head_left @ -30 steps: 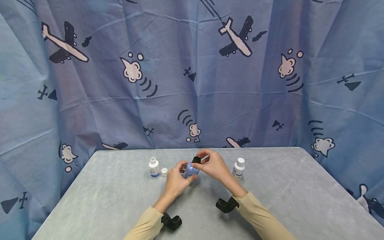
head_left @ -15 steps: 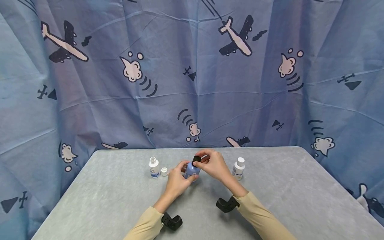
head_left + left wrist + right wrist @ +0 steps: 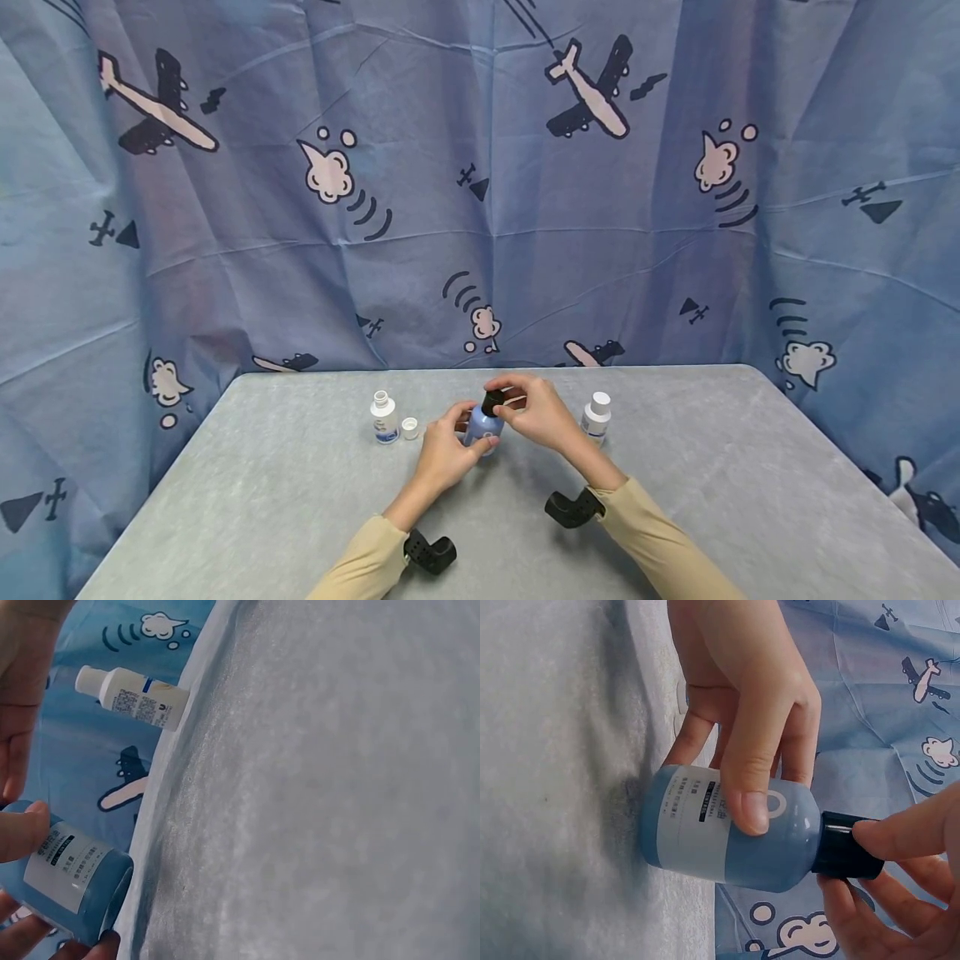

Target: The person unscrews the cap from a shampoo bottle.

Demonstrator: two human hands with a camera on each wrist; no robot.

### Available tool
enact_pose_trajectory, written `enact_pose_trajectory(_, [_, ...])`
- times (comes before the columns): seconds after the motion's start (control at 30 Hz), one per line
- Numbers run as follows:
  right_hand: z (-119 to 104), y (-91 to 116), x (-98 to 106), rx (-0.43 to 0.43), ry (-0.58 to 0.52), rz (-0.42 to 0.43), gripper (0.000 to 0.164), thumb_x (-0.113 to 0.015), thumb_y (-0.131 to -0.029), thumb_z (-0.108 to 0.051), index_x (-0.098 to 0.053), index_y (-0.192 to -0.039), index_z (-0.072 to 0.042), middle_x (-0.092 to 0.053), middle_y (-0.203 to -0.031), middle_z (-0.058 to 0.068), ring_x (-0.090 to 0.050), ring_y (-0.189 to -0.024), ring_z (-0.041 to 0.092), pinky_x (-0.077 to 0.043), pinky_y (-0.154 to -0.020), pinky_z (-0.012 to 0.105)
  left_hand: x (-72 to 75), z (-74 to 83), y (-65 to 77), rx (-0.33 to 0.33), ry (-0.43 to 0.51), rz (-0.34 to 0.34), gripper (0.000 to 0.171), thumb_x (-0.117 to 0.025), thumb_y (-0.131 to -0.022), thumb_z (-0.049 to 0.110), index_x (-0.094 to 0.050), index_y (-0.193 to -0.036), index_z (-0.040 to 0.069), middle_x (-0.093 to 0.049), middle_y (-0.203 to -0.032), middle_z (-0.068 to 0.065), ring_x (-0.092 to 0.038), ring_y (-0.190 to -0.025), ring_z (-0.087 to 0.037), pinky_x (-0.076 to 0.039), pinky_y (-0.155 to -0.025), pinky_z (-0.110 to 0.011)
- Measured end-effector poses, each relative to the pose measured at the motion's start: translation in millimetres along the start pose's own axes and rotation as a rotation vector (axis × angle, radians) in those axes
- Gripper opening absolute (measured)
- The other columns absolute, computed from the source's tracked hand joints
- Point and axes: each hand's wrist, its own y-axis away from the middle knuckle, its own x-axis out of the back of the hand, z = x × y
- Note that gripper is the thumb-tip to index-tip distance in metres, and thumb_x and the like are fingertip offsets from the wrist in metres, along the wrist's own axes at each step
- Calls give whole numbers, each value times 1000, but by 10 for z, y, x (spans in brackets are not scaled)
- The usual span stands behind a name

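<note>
A blue bottle (image 3: 483, 424) with a white printed label and a black cap (image 3: 492, 403) is between my two hands, over the middle of the table. My left hand (image 3: 442, 450) grips the bottle's body, thumb across the label, as the right wrist view shows. With thumb and fingers my right hand (image 3: 534, 410) pinches the black cap (image 3: 847, 845), which sits on the bottle's neck. In the right wrist view the blue bottle (image 3: 772, 855) is close over the table surface. Part of its body is hidden behind my left fingers.
Left of my hands stands an uncapped white bottle (image 3: 385, 418), with a white cap (image 3: 410, 428) lying beside it. A capped white bottle (image 3: 597, 415) stands just beyond my right forearm. A patterned blue curtain (image 3: 480, 208) hangs behind the table (image 3: 225, 500).
The blue bottle has shifted slightly to the right and stands a little more upright. My right fingers have changed their position on the black cap.
</note>
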Motion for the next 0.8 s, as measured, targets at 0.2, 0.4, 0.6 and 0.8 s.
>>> enact_pose_trajectory(0.2, [-24, -18, -27, -26, -8, 19, 34, -71, -82, -3, -64, -114, 0, -68, -111, 16, -68, -97, 32, -58, -79, 32, -1, 24, -10, 21, -23, 42, 51, -81, -73, 24, -61, -116, 6, -72, -94, -12, -68, -81, -22, -53, -71, -30])
enact_pose_trajectory(0.4, [-36, -30, -79, -132, 42, 108, 35, -80, -78, -20, -68, -108, -8, -71, -102, 9, -69, -83, 21, -56, -67, 27, 16, 46, -12, 16, -57, 83, 52, -83, -71, 25, -62, -114, 7, -72, -92, -10, -67, -83, -21, -52, -71, -28])
enact_pose_trajectory(0.6, [-37, -26, -113, -137, 64, 133, 30, -81, -76, -17, -69, -102, -9, -70, -96, 7, -65, -77, 16, -53, -63, 24, 7, 23, 0, 2, -64, 87, 50, -83, -70, 24, -63, -112, 8, -72, -89, -8, -66, -81, -18, -50, -69, -26])
enact_pose_trajectory(0.8, [-33, -24, -108, -103, 68, 109, 30, -79, -77, -10, -69, -105, -6, -71, -99, 9, -68, -79, 18, -55, -65, 25, -1, 6, 10, 2, -45, 63, 50, -82, -72, 24, -62, -115, 7, -73, -90, -10, -68, -80, -20, -53, -69, -31])
